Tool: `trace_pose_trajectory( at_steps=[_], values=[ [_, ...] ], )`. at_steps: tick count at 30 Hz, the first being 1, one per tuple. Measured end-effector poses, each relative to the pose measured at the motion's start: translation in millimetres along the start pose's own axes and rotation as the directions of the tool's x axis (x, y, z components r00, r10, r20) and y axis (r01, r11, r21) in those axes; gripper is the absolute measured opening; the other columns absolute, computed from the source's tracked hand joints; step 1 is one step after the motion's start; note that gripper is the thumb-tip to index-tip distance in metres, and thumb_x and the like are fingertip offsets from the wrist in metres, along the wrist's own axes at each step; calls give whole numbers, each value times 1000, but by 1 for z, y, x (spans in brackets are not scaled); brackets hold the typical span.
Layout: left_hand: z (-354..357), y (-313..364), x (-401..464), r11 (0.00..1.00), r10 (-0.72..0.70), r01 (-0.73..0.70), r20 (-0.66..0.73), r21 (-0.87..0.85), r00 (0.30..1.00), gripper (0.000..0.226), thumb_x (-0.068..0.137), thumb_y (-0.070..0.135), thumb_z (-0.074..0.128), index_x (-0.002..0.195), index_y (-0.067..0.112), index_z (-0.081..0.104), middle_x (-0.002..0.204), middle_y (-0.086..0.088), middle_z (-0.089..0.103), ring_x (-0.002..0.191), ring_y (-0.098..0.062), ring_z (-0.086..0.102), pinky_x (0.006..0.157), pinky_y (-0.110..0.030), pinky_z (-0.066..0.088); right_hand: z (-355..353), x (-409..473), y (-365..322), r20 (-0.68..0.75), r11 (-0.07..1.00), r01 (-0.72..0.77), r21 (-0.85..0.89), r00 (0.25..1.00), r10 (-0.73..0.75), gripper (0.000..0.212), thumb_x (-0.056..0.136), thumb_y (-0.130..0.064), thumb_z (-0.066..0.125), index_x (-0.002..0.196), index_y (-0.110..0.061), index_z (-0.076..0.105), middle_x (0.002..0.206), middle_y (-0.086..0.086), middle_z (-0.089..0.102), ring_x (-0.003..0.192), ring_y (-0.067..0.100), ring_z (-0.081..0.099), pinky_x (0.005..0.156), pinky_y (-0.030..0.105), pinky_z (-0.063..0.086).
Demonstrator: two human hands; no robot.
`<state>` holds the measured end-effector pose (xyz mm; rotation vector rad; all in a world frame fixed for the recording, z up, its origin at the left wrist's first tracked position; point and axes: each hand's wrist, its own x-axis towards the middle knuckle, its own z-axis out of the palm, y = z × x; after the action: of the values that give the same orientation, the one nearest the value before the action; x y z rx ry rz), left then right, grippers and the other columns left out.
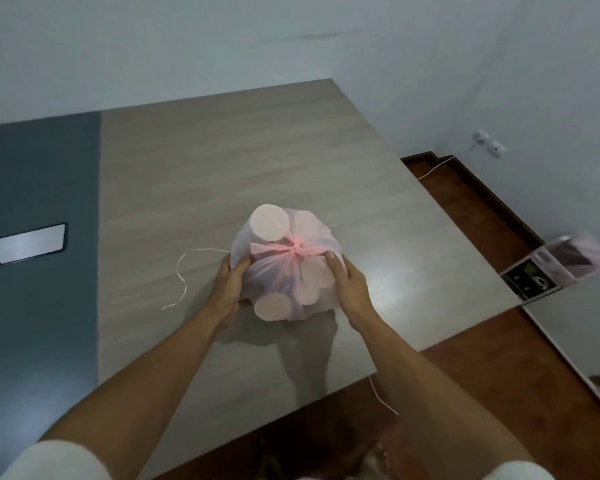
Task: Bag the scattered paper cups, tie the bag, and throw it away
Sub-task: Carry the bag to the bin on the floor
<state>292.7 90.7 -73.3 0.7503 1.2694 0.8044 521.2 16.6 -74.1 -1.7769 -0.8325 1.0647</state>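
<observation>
Both hands cupped the knotted pink bag [284,268] of paper cups [269,223] at the worktop [222,168] centre: left hand [229,289] gripping at 9 o'clock, right hand [349,289] at 3 o'clock.

Both bare forearms are extended from the lower corners of the frame toward its centre, with a white short sleeve seen at each bottom corner. The left hand [230,289] is cupped just left of centre, thumb raised and fingers curled. The right hand [347,289] is held opposite, just right of centre, thumb pointed upward, fingers curled inward.
</observation>
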Motion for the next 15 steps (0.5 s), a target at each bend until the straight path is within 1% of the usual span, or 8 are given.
trace_pose_trajectory(
  at_steps=[1, 3, 4, 6, 9, 10, 13, 15],
  values=[
    [26, 3, -3, 1000, 21, -22, 32, 18, 999, 27, 79, 58, 70, 102, 61, 57, 121, 10, 64, 108, -25, 65, 71, -58, 60, -25, -3, 1, -42, 999, 14, 29, 999, -13, 67, 80, -87, 48, 128, -43, 64, 122, -15, 66, 108, 7, 61, 83, 25, 53],
    [48, 6, 0, 999, 40, -42, 54, 26, 998, 15, 85, 54, 69, 94, 63, 61, 117, 11, 66, 104, -22, 66, 69, -56, 61, -45, -7, -1, -76, 999, 29, 28, 997, -27, 67, 79, -89, 47, 126, -44, 64, 116, -21, 67, 105, 7, 63, 73, 18, 51],
    [52, 6, 2, 999, 44, -45, 65, 22, 997, 13, 88, 51, 68, 93, 61, 62, 117, 10, 68, 103, -22, 67, 68, -55, 61, -50, -7, -2, -97, 999, 39, 23, 995, -36, 68, 78, -90, 47, 125, -45, 64, 114, -23, 66, 104, 7, 64, 72, 16, 51],
    [102, 4, -4, 997, 57, -63, 132, 37, 990, 11, 90, 49, 67, 96, 56, 63, 118, 7, 69, 102, -23, 68, 68, -55, 61, -98, -14, 3, -171, 997, 52, 54, 984, -42, 70, 75, -92, 47, 125, -46, 63, 114, -22, 66, 104, 9, 64, 76, 20, 55],
    [171, 1, -13, 993, 85, -102, 225, 66, 971, 11, 91, 48, 66, 99, 56, 63, 111, 12, 72, 106, -24, 68, 72, -58, 60, -164, -17, 14, -244, 995, 70, 74, 968, -50, 63, 79, -89, 49, 123, -47, 64, 116, -17, 68, 106, 13, 66, 90, 34, 60],
    [196, 0, -20, 990, 84, -109, 253, 85, 964, 16, 92, 49, 66, 105, 56, 61, 112, 14, 71, 108, -23, 67, 73, -57, 61, -188, -18, 18, -268, 994, 75, 80, 962, -51, 64, 79, -89, 49, 123, -45, 65, 116, -15, 69, 106, 13, 66, 92, 36, 60],
    [272, -10, -34, 975, 87, -149, 334, 165, 939, 47, 91, 54, 64, 134, 47, 47, 130, 9, 61, 114, -23, 63, 77, -54, 61, -261, -23, 31, -346, 990, 102, 93, 936, -64, 61, 82, -86, 50, 120, -41, 67, 112, -12, 70, 105, 14, 67, 92, 37, 60],
    [321, -18, -42, 963, 104, -189, 380, 194, 919, 54, 91, 56, 63, 140, 45, 42, 133, 6, 59, 116, -25, 62, 82, -59, 59, -308, -23, 40, -390, 986, 133, 97, 917, -86, 60, 84, -82, 52, 122, -39, 69, 113, -11, 71, 106, 14, 67, 90, 34, 60]
  ],
)
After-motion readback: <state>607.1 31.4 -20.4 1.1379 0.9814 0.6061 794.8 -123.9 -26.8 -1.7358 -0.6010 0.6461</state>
